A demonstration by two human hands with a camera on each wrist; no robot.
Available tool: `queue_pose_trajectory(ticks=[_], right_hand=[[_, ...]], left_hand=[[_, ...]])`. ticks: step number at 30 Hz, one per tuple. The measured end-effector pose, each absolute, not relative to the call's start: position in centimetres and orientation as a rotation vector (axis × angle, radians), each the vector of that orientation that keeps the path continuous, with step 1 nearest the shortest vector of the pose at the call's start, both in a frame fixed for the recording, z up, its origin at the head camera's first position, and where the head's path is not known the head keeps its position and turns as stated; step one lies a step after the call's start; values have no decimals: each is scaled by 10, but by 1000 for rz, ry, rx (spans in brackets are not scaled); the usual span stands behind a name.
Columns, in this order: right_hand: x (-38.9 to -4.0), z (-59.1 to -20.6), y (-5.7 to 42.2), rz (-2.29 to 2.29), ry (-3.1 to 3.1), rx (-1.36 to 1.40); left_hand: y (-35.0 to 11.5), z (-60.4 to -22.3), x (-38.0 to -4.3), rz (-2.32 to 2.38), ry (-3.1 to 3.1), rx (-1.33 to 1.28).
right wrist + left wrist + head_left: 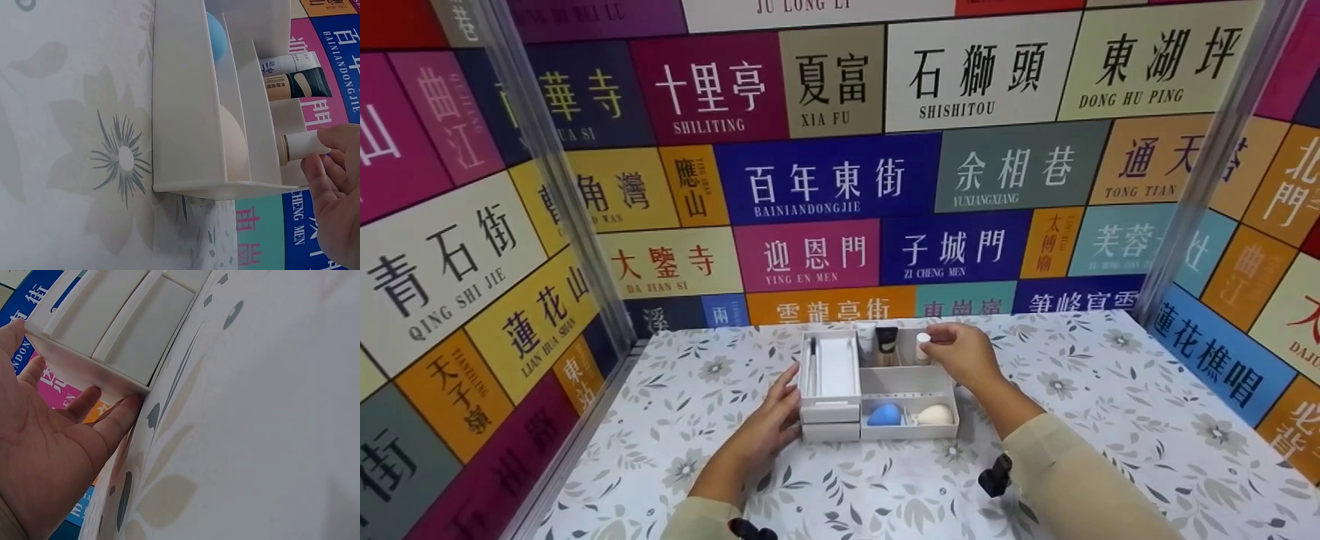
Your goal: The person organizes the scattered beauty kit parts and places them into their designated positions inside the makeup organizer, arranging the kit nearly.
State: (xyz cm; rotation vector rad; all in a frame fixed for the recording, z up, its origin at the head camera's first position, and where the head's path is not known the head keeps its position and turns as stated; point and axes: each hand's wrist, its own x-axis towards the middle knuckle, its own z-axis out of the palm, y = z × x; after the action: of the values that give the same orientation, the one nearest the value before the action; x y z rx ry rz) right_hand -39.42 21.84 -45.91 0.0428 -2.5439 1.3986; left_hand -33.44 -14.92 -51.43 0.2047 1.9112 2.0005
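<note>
A white desktop organizer (832, 431) with small drawers stands on the table. My left hand (765, 424) is at its left side; in the left wrist view the fingertips (130, 404) touch the side wall below the drawers. At the back right compartment, my right hand (966, 352) pinches the white cap of a small bottle (301, 145) between thumb and fingers. The bottle's lower part sits behind the divider. Beside it stand a black-capped tube (886, 343) and a white tube (292, 62). A blue makeup sponge (884, 414) and a cream makeup sponge (936, 415) lie in the front compartment.
A thin dark-tipped stick (813, 358) lies in the organizer's left top tray. The table (1110, 420) wears a white leaf-and-flower cloth. Colorful panels with lettering (825, 180) rise behind and at both sides. Black straps (996, 476) show at both wrists.
</note>
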Motion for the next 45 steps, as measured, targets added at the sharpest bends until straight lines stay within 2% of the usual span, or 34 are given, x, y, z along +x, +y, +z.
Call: queue_pose_trajectory(ticks=[25,31,39,45], right_hand=[[-358,-451,250,1832,-2110,-64],[-346,-453,253,1820,-2145,-104],[-348,-458,261,1814,-2190,-149],[-348,-458,264,1582,-2315,-146]], left_hand=[[-150,-512,-332,1997,1917,167],[-151,-513,-334,2009,1909,207],[-153,-511,-334,1992,1938,209],[-153,-501,-338,1868,2158,259]])
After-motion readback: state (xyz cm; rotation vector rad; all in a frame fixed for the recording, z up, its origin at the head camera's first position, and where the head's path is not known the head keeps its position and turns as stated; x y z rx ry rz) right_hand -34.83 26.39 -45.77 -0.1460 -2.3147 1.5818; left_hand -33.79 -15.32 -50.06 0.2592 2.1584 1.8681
